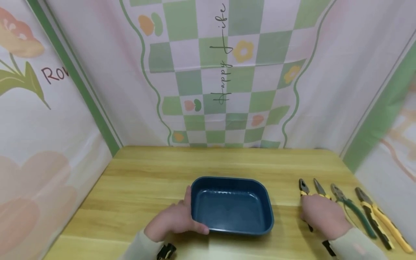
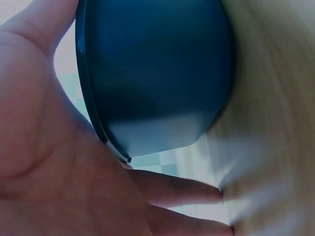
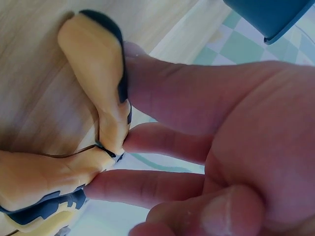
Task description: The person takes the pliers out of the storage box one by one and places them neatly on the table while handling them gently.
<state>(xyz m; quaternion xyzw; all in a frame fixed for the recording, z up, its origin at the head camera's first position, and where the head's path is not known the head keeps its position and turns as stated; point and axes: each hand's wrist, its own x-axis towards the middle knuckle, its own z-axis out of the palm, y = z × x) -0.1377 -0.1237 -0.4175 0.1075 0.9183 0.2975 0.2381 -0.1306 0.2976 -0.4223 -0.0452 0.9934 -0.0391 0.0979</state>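
Observation:
A dark blue rectangular box (image 1: 232,206) without a lid stands on the wooden table. My left hand (image 1: 178,218) rests against its left end, thumb along the front wall and another finger up the left side. Two of its straight fingertips (image 2: 216,194) reach the tabletop in the left wrist view. On the right, my right hand (image 1: 325,215) pinches the leftmost pliers (image 1: 303,187), which have yellow-and-black handles (image 3: 96,56). The hand covers most of them. Just right of these lies a second, pointed pair of pliers (image 1: 319,187), partly hidden by the hand.
Green-handled pliers (image 1: 357,213) and larger yellow-and-black pliers (image 1: 373,215) lie further right, near the table's right edge. Behind the wooden table (image 1: 146,173) hangs a checked green-and-white cloth (image 1: 214,79), with printed cloth at both sides too.

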